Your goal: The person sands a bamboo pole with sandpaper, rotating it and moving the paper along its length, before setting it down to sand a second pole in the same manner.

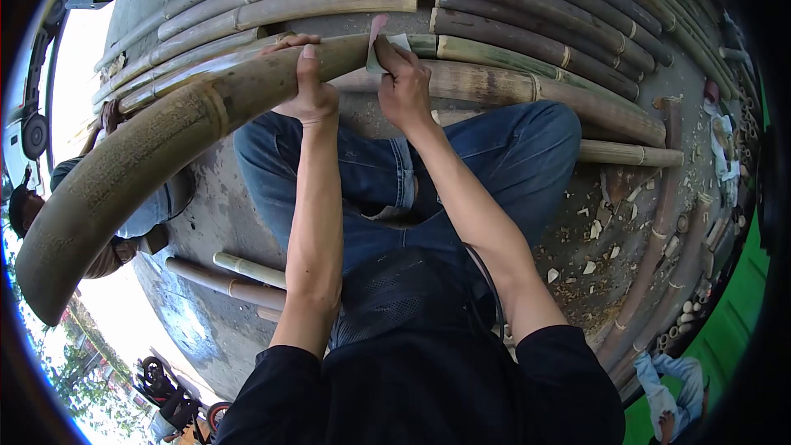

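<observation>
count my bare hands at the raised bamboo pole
2: the left hand is around the raised bamboo pole, the right hand holds a thin sheet at its end.

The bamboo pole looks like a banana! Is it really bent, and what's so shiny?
Head view: the wide lens probably bends the pole within the round dark border; glare whitens the left edge, and a patch of floor shines brightly.

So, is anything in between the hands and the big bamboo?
Yes, at the right hand: it holds a thin pink and white sheet against one end of the bamboo pole. Nothing visible comes between the left hand and the pole.
</observation>
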Tool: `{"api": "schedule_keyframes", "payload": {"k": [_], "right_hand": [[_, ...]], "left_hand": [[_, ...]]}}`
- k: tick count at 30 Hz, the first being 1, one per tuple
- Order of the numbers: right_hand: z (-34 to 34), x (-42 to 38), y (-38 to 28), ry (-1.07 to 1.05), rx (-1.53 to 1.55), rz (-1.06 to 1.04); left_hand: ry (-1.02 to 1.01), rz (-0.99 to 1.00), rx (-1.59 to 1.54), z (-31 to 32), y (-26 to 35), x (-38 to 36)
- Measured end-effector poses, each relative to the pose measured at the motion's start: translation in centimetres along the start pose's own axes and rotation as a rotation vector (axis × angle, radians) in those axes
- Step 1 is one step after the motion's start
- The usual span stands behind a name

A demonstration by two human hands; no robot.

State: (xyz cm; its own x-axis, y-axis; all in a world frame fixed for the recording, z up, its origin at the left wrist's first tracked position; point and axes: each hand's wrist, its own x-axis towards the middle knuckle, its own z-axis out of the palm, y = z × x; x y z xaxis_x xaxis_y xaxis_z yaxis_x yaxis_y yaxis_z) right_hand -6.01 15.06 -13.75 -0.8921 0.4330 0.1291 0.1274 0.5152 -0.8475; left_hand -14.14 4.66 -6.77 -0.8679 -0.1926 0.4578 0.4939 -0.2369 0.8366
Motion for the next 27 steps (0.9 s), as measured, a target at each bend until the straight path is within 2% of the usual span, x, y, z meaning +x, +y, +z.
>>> {"api": "schedule_keyframes", "payload": {"k": [2,3,4,5,7,9,11,15,17,19,22,24,27], "right_hand": [[-0.8,0.4,-3.4,0.091,0.199,-0.163],[-1.5,0.7,-5.3,0.108,0.203,-0.168],[-2.4,1.0,-7.2,0.072,0.308,-0.230],[-3.4,1.5,-8.7,0.034,0.408,-0.297],[-4.9,2.7,-10.8,-0.013,0.491,-0.357],[-5.9,3.1,-11.5,-0.033,0.496,-0.319],[-5.4,2.9,-10.8,-0.067,0.500,-0.245],[-6.9,1.3,-14.6,0.043,0.547,-0.234],[-7.9,1.8,-18.5,0.099,0.587,-0.473],[-9.6,2.4,-24.0,0.199,0.617,-0.677],[-11.7,3.5,-29.9,0.320,0.636,-0.741],[-12.0,4.6,-30.7,0.360,0.803,-0.822],[-9.8,4.8,-25.0,0.288,0.815,-0.726]], "left_hand": [[0.020,-0.033,0.021,0.5,0.5,-0.3],[0.028,-0.067,0.027,1.1,0.8,-0.2],[-0.107,-0.153,0.049,-0.2,0.1,-0.2],[-0.120,-0.144,0.035,-0.1,0.7,0.1],[-0.241,0.059,-0.198,0.4,3.1,0.3],[-0.173,0.162,-0.049,1.5,8.9,2.1],[-0.019,0.204,-0.038,2.9,14.2,4.6],[-0.054,0.331,0.164,4.0,18.5,8.0],[-0.154,0.301,0.157,4.6,16.9,8.5],[-0.142,0.274,-0.106,5.4,16.3,8.9],[-0.239,0.353,-0.123,7.1,19.6,9.6],[-0.309,0.429,-0.129,7.5,22.6,10.3],[-0.379,0.477,-0.131,6.8,24.9,12.9]]}}
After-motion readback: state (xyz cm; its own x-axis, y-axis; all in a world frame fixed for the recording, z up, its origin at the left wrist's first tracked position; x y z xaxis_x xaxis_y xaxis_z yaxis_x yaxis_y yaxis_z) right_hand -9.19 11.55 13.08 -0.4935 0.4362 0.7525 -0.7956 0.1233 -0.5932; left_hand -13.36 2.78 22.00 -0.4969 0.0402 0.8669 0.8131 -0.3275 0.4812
